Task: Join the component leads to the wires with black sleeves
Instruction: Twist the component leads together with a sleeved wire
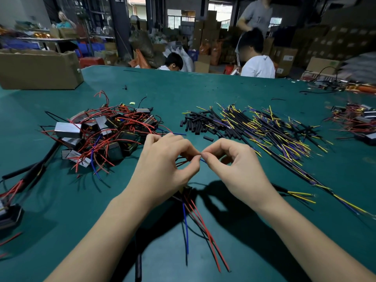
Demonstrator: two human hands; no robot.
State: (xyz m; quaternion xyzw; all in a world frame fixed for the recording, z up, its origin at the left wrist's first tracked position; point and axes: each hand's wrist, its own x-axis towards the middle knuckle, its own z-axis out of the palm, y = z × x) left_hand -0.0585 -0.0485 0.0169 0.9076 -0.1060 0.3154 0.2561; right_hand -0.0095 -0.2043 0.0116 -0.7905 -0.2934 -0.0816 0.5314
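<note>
At the far left edge of the green table sits a brown cardboard box. In front of it lies a heap of components, small black and silver blocks tangled in red leads, with a few blue ones among them.

Near the middle, both hands are raised above the table and meet fingertip to fingertip. The left hand has its fingers curled, thumb and forefinger pinching a thin blue lead; a few red and dark leads fan out just under its fingertips. Below its wrist hangs a small dark component, partly hidden, with long blue and red leads trailing toward the near edge of the table. Whether the left hand also holds this component cannot be told.

The right hand pinches the other end of the same short blue stretch between thumb and forefinger, its other fingers curled.

Beyond the hands lies a cluster of short black sleeves. To their right spreads a broad pile of wires, black-jacketed with yellow and purple ends. At the far right edge sits another tangle of red-leaded parts.
</note>
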